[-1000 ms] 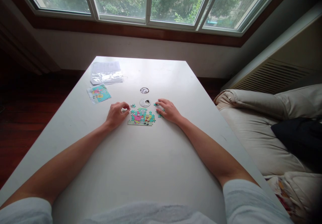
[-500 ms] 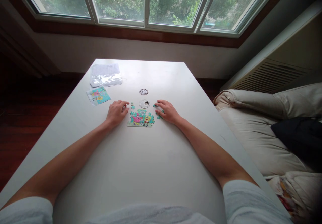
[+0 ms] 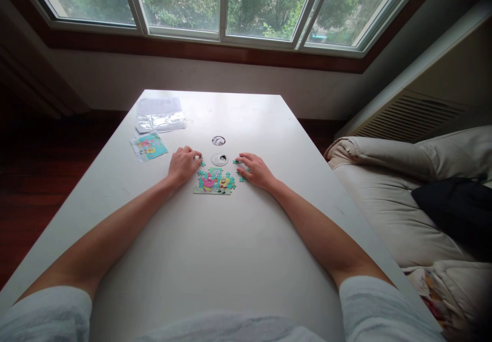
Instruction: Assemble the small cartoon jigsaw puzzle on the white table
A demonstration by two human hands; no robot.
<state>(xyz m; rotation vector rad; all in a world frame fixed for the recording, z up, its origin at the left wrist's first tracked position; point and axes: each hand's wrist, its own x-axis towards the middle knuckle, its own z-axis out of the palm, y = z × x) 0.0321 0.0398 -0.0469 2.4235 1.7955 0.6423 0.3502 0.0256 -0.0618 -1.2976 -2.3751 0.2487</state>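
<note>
A partly joined jigsaw puzzle [image 3: 215, 182] with cartoon figures lies on the white table [image 3: 215, 249], its straight edge towards me. At its upper left, my left hand [image 3: 185, 164] has curled fingers, the tips and thumb closed on a small puzzle piece [image 3: 200, 157] that they mostly cover. Just below those fingertips lies a loose teal piece [image 3: 203, 163]. My right hand [image 3: 254, 168] rests on the table right of the puzzle, open, with fingers apart. Several loose teal pieces [image 3: 241, 179] lie under and beside its fingertips, partly hidden.
Beyond the puzzle, a round metal-rimmed disc [image 3: 219, 159] and a round hole [image 3: 219, 140] sit in the tabletop. At the far left are a picture card [image 3: 149, 146] and a clear plastic bag with paper [image 3: 160, 115]. A cream sofa [image 3: 384, 203] stands to the right.
My left hand has moved right and its fingers have closed over the upper loose piece. My right hand stays in about the same place.
</note>
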